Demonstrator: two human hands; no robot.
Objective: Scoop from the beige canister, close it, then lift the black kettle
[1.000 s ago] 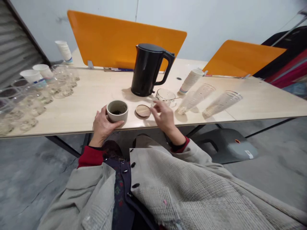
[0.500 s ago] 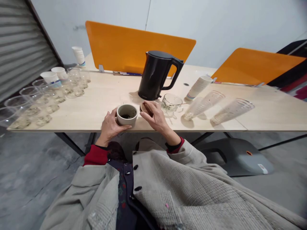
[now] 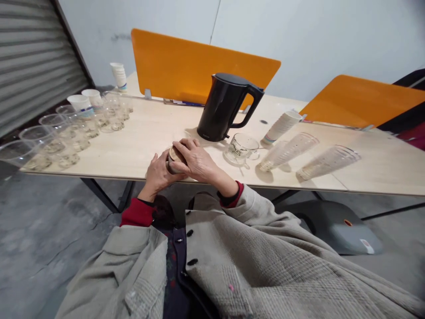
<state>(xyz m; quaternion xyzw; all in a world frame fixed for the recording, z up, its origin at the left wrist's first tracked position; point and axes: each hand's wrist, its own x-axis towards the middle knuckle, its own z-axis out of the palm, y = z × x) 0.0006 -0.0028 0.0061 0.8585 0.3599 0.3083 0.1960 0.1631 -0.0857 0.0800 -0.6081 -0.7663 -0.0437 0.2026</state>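
Beige cup (image 3: 173, 163) upright, left hand (image 3: 158, 173) fingers wrapped around it, right hand (image 3: 196, 160) fingers pressing wooden lid (image 3: 175, 155) flat.

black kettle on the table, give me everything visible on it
The black kettle looks like matte plastic or coated metal: a tapered body, a flat lid that is closed, a small spout pointing left and a loop handle on the right. It stands upright on the light wood table, before the orange divider. Neither hand touches it; a glass mug sits close by, to its right.

left hand (image 3: 158, 173): fingers curled, thumb up | right hand (image 3: 195, 160): palm down, fingers bent
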